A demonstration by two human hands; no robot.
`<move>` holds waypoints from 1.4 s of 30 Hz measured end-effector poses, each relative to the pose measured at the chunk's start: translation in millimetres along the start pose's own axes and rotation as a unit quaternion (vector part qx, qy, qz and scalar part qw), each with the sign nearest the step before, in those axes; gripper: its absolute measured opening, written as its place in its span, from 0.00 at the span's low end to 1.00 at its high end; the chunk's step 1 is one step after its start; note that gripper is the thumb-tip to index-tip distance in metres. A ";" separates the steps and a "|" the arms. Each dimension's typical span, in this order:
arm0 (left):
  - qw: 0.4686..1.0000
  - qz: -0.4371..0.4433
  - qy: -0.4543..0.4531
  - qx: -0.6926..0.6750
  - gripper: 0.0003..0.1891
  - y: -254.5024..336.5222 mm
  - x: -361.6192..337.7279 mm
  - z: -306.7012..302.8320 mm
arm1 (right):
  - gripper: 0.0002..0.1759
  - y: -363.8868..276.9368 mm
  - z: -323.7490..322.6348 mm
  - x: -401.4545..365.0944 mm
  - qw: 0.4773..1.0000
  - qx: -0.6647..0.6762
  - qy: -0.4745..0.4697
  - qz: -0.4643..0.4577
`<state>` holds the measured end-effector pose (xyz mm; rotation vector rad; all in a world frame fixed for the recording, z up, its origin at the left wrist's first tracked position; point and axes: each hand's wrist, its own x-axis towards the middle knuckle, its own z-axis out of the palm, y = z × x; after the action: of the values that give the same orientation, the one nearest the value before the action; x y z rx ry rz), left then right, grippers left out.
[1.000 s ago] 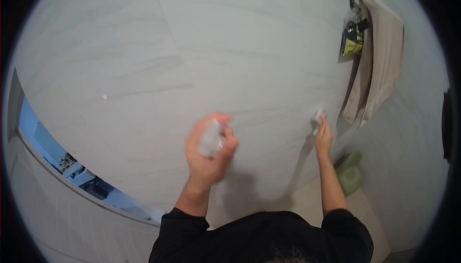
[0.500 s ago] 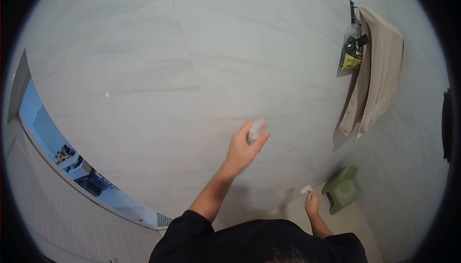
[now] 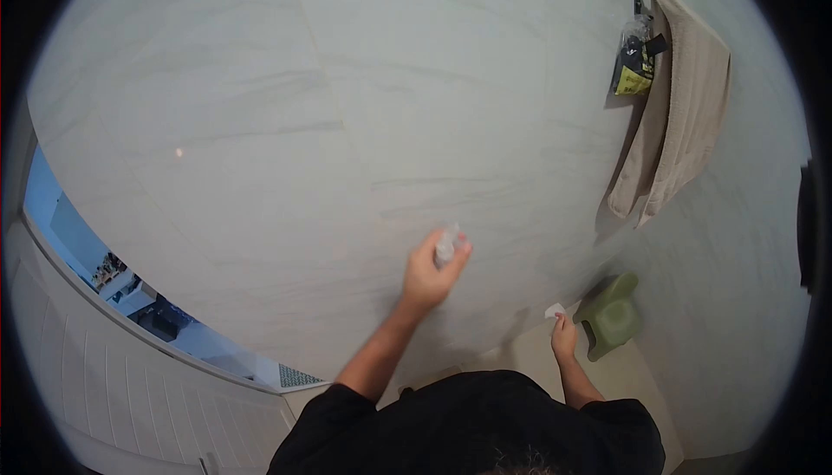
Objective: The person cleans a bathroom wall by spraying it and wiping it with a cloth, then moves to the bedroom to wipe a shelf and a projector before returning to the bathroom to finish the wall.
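My left hand [image 3: 428,274] is closed around a small clear spray bottle [image 3: 446,248], held up in front of the pale marble-look wall [image 3: 260,189]. Its fingers wrap the body, and the nozzle end points up. Lower and to the right, my right hand [image 3: 564,335] pinches a small white piece, like folded tissue or cloth [image 3: 554,310], between thumb and fingers. Behind that hand a green plastic stool [image 3: 614,317] stands on the floor in the corner.
A beige towel [image 3: 685,102] hangs at the upper right beside a black-and-yellow plastic packet [image 3: 633,72]. At the left are a white panelled door [image 3: 113,371] and an opening onto a bluish room. A dark object [image 3: 807,228] sits at the far right edge.
My view has tilted downward, so the towel, packet and stool sit higher. The left hand with the spray bottle has come lower along the wall. Both hands keep their hold.
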<state>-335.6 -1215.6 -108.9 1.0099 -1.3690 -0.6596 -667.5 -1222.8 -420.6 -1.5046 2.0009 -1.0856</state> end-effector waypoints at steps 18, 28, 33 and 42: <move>0.981 -0.164 -0.098 -0.039 0.16 -23.8 -47.5 -18.2 | 0.25 -313.5 -45.1 66.9 0.797 0.122 0.067 -0.587; 0.970 -0.234 -0.057 -0.008 0.16 -47.8 -131.4 -41.1 | 0.35 -560.7 -64.6 59.4 0.650 -0.073 0.176 -0.735; 0.967 -0.248 -0.042 -0.053 0.17 -51.7 -129.0 -42.0 | 0.37 -688.2 -125.3 74.0 0.614 0.004 0.304 -0.728; 0.960 -0.261 -0.079 -0.070 0.17 -51.2 -125.5 -40.1 | 0.41 -627.2 -185.2 210.7 0.710 0.031 0.425 -0.560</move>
<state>-304.3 -1121.8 -210.0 1.2332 -1.1715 -1.2359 -484.3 -1428.8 208.8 -2.5526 1.1744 -2.6743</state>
